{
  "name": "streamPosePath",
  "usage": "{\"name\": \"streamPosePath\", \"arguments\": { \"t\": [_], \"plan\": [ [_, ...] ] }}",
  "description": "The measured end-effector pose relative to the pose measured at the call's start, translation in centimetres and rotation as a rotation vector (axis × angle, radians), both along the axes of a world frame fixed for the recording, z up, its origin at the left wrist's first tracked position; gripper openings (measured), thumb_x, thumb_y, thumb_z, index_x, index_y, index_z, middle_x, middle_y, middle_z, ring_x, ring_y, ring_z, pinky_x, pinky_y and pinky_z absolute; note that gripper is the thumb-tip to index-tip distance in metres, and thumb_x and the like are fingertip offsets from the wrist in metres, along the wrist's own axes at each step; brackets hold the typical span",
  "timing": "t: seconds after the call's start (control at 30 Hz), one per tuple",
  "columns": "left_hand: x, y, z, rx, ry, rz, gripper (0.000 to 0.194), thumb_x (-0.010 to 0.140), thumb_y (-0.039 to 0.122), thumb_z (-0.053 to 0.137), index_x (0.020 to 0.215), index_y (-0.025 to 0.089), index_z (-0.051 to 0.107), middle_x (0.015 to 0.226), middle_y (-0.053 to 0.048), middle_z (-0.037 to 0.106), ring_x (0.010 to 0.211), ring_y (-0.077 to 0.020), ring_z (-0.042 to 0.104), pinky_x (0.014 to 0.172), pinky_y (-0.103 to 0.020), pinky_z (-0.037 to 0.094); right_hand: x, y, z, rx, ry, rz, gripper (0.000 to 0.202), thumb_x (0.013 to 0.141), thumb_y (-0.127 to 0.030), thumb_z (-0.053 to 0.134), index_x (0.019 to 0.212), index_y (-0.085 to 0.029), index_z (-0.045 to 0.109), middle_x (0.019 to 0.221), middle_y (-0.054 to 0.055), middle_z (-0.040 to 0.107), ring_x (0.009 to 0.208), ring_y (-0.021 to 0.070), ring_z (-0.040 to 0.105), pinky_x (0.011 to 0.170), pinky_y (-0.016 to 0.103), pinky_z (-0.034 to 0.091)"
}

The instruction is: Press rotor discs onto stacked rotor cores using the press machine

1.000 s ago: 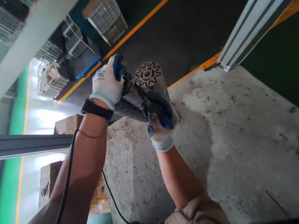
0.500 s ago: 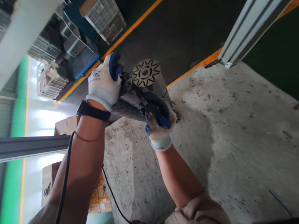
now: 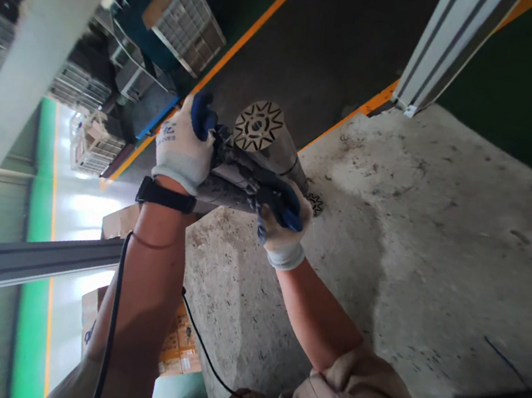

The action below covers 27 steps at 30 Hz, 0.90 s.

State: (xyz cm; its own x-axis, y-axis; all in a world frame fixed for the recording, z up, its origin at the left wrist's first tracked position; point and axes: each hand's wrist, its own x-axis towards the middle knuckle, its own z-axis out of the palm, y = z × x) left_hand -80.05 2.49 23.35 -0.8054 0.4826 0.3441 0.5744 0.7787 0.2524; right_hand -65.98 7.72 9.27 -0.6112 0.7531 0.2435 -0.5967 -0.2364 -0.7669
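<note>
Head view: scuffed pale surface (image 3: 447,234) at three o'clock, orange floor line (image 3: 252,33) eleven; our left hand (image 3: 185,142), glove reading "OVES", and right hand (image 3: 287,221) grip dark tool (image 3: 247,168).

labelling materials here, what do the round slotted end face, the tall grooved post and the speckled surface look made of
Slotted end face: probably metal, dull grey, from its crisp dark cutouts.
Grooved post: likely aluminium, satin, from its straight grooves and sheen.
Speckled surface: concrete or worn coated board, matte, from its blotches and scuffs; can't tell which.
</note>
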Motion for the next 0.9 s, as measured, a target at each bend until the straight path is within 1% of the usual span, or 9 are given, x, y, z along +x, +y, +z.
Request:
{"name": "streamPosePath", "arguments": {
  "t": [0.1, 0.17, 0.23, 0.33, 0.5, 0.57, 0.67, 0.77, 0.9],
  "plan": [
    [0.1, 0.0, 0.2, -0.008, -0.009, -0.002, 0.034, 0.087, 0.033, 0.067, 0.121, 0.032, 0.066, 0.118, -0.004, 0.074, 0.131, -0.0305, 0.061, 0.116, -0.044, 0.049, 0.1, 0.4, 0.5, 0.012, 0.080, -0.104, 0.021, 0.088, -0.047, 0.069, 0.100, -0.030, 0.069, 0.089, 0.002, 0.075, 0.080, 0.0236, 0.074, 0.078, 0.043, 0.065],
    [0.1, 0.0, 0.3, -0.019, -0.022, -0.012, 0.034, 0.087, 0.036, 0.067, 0.121, 0.032, 0.066, 0.121, -0.004, 0.074, 0.133, -0.0305, 0.060, 0.116, -0.044, 0.049, 0.2, 0.6, 0.7, 0.039, 0.084, -0.103, 0.021, 0.089, -0.047, 0.067, 0.100, -0.028, 0.069, 0.088, 0.001, 0.075, 0.077, 0.0218, 0.073, 0.073, 0.040, 0.065],
    [0.1, 0.0, 0.5, -0.037, -0.034, -0.012, 0.035, 0.088, 0.037, 0.067, 0.122, 0.032, 0.065, 0.123, -0.004, 0.073, 0.134, -0.0306, 0.060, 0.115, -0.045, 0.048, 0.2, 0.7, 0.7, 0.030, 0.059, -0.105, 0.023, 0.089, -0.049, 0.066, 0.099, -0.028, 0.069, 0.088, 0.002, 0.076, 0.077, 0.0216, 0.073, 0.071, 0.039, 0.064],
    [0.4, 0.3, 0.9, -0.078, -0.038, 0.017, 0.036, 0.088, 0.031, 0.065, 0.124, 0.029, 0.064, 0.125, -0.004, 0.073, 0.134, -0.0305, 0.059, 0.115, -0.047, 0.046, 0.1, 0.6, 0.3, 0.007, 0.034, -0.130, 0.022, 0.088, -0.051, 0.067, 0.094, -0.030, 0.069, 0.085, 0.002, 0.074, 0.075, 0.0223, 0.071, 0.072, 0.040, 0.063],
    [1.1, 0.9, 1.3, -0.133, -0.048, 0.033, 0.039, 0.090, 0.021, 0.059, 0.129, 0.022, 0.060, 0.129, -0.002, 0.069, 0.133, -0.0272, 0.059, 0.117, -0.049, 0.041, -0.2, 0.3, -0.6, 0.019, 0.002, -0.215, 0.024, 0.089, -0.052, 0.067, 0.096, -0.029, 0.068, 0.083, 0.001, 0.072, 0.073, 0.0217, 0.069, 0.069, 0.039, 0.061],
    [1.2, 1.1, 1.3, -0.132, -0.036, 0.032, 0.040, 0.089, 0.017, 0.058, 0.128, 0.022, 0.061, 0.130, -0.001, 0.069, 0.131, -0.0262, 0.060, 0.118, -0.049, 0.041, -0.4, 0.1, -0.9, 0.049, -0.035, -0.222, 0.024, 0.090, -0.053, 0.065, 0.097, -0.030, 0.068, 0.083, 0.001, 0.072, 0.076, 0.0224, 0.070, 0.073, 0.040, 0.062],
    [1.4, 1.2, 1.2, -0.117, -0.012, 0.041, 0.043, 0.085, 0.011, 0.060, 0.126, 0.023, 0.063, 0.127, -0.001, 0.071, 0.128, -0.0254, 0.060, 0.117, -0.047, 0.043, -0.7, 0.1, -1.2, 0.050, -0.079, -0.237, 0.028, 0.091, -0.055, 0.064, 0.101, -0.029, 0.070, 0.091, 0.004, 0.074, 0.089, 0.0251, 0.073, 0.084, 0.044, 0.063],
    [1.3, 1.1, 1.1, -0.111, -0.007, 0.037, 0.044, 0.084, 0.011, 0.059, 0.126, 0.021, 0.064, 0.126, -0.002, 0.071, 0.127, -0.0255, 0.061, 0.116, -0.047, 0.043, -0.7, 0.1, -1.4, 0.027, -0.078, -0.276, 0.033, 0.088, -0.056, 0.066, 0.101, -0.026, 0.071, 0.091, 0.004, 0.075, 0.088, 0.0243, 0.073, 0.082, 0.043, 0.063],
    [1.1, 0.9, 1.0, -0.065, -0.020, 0.007, 0.037, 0.088, 0.019, 0.060, 0.125, 0.022, 0.063, 0.124, 0.000, 0.072, 0.130, -0.0258, 0.060, 0.115, -0.047, 0.043, -0.2, 0.0, -1.7, 0.031, -0.069, -0.248, 0.029, 0.088, -0.053, 0.068, 0.099, -0.026, 0.072, 0.087, 0.003, 0.075, 0.081, 0.0221, 0.072, 0.077, 0.040, 0.063]
  ]
}}
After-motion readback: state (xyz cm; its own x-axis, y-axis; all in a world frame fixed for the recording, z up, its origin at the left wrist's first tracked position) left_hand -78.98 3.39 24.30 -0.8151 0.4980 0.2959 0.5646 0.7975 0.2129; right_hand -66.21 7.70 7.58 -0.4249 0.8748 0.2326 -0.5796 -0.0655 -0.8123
